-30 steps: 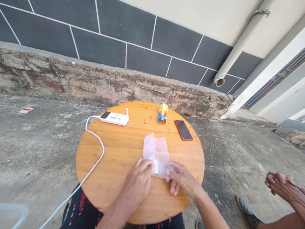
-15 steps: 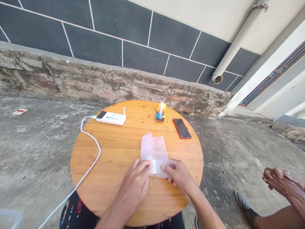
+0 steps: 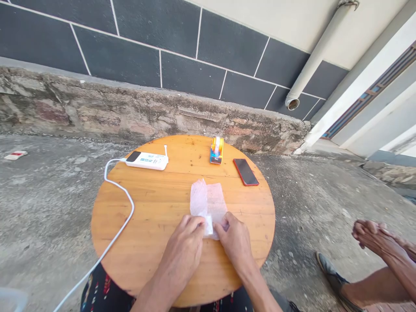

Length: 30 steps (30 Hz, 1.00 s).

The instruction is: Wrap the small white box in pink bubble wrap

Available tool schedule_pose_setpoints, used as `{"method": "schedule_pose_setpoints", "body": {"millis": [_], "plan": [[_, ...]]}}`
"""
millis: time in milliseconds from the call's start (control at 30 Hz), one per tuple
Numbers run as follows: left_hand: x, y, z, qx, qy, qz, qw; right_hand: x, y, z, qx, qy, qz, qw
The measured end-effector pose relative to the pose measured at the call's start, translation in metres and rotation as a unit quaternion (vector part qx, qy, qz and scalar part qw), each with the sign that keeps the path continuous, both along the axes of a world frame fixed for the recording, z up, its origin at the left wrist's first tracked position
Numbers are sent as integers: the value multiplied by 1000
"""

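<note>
A clear sheet of bubble wrap (image 3: 209, 203) lies on the round wooden table (image 3: 156, 216), its left side folded over. My left hand (image 3: 183, 249) presses on the near left edge of the sheet, fingers curled onto it. My right hand (image 3: 234, 240) is closed over the near right edge, pinching it toward the middle. Both hands touch over the near end of the sheet, and what lies under the fingers is hidden.
A white power bank (image 3: 147, 160) with a white cable (image 3: 125, 195) lies at the table's far left. A colourful tape dispenser (image 3: 216, 150) and a red phone (image 3: 245, 171) are at the far right. Another person's clasped hands (image 3: 370, 233) and shoe (image 3: 329, 273) are at the right. A stone ledge runs behind.
My right hand has slid left along the near edge of the bubble wrap, closing in against my left hand. The view has shifted slightly right.
</note>
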State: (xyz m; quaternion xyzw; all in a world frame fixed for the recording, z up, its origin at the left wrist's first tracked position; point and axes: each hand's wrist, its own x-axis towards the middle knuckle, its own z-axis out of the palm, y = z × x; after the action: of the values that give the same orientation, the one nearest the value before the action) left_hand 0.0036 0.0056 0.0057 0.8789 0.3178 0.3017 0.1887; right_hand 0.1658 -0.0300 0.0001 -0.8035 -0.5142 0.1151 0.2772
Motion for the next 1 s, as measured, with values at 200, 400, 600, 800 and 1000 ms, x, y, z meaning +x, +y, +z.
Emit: {"method": "schedule_pose_setpoints", "body": {"millis": [200, 400, 600, 800, 1000], "plan": [[0, 0, 3, -10, 5, 2, 1000, -7, 1, 1, 54, 93, 22, 994], [0, 0, 5, 3, 3, 4, 1000, -2, -2, -5, 61, 198, 74, 976], [0, 1, 3, 14, -2, 8, 1000, -10, -11, -2, 112, 368, 100, 918], [1, 1, 4, 19, 4, 10, 1000, -6, -18, 5, 125, 371, 115, 913], [1, 2, 4, 11, 12, 9, 1000, -3, -20, 4, 119, 358, 112, 919]]}}
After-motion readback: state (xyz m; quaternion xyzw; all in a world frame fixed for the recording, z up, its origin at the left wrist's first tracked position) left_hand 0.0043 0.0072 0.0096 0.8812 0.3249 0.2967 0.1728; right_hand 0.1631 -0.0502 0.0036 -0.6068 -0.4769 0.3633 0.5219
